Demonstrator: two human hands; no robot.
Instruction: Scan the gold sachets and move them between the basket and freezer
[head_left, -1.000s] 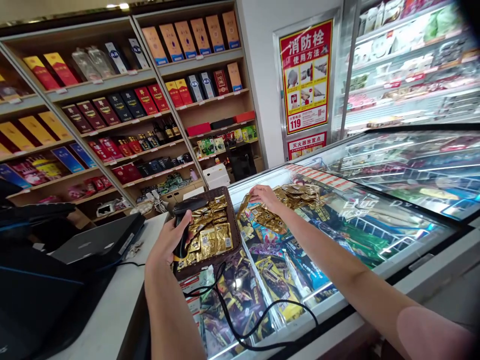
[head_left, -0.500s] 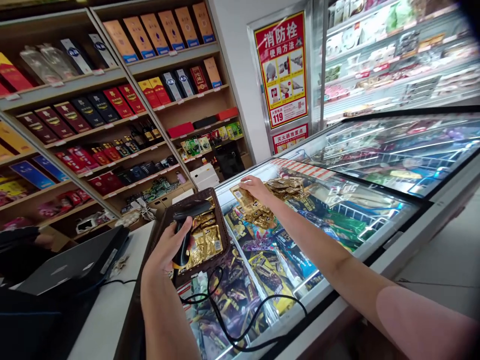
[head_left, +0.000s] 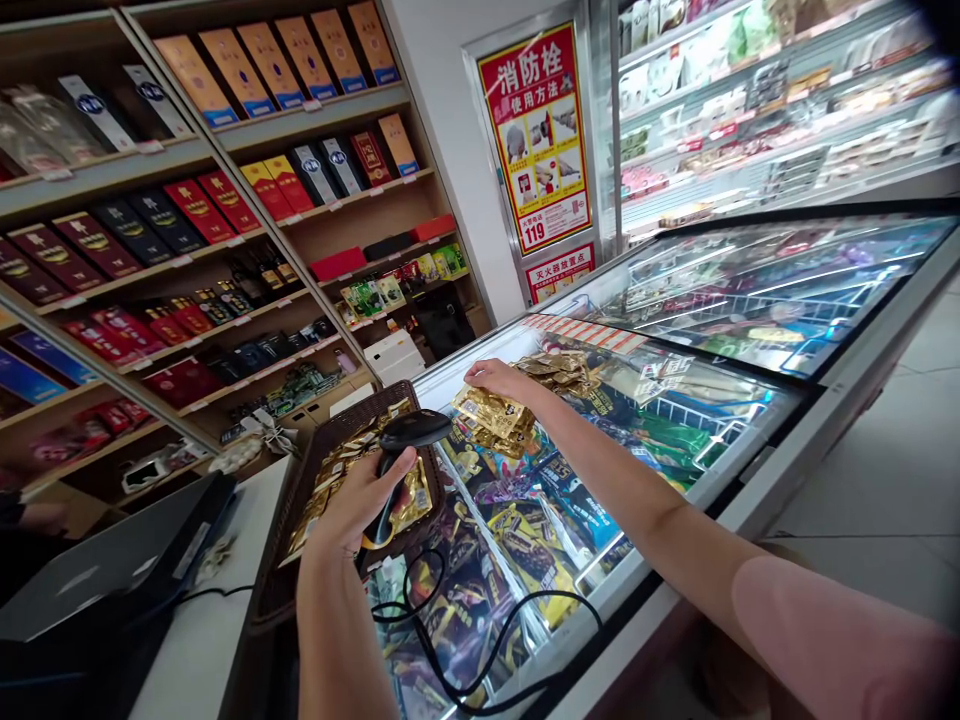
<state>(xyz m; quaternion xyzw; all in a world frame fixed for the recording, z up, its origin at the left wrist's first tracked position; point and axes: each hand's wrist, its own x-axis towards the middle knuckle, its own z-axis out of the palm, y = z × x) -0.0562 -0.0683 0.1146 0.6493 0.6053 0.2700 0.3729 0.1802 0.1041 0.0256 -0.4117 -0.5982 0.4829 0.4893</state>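
I'm looking into a shop. Boxed goods (head_left: 232,75) and bottles (head_left: 270,268) are filling tall shelves (head_left: 352,104) from the upper left towards the middle of the frame, and small price tags (head_left: 150,147) are lining their edges. At upper right, a brightly lit display case (head_left: 750,121) is showing rows of packaged goods. A glass-topped chest freezer (head_left: 847,402) is stretching across the right half, with colourful packets (head_left: 534,555) lying under the glass. Left of centre, I'm seeing a black handheld scanner (head_left: 415,429); a white counter (head_left: 217,605) is running along the lower left.
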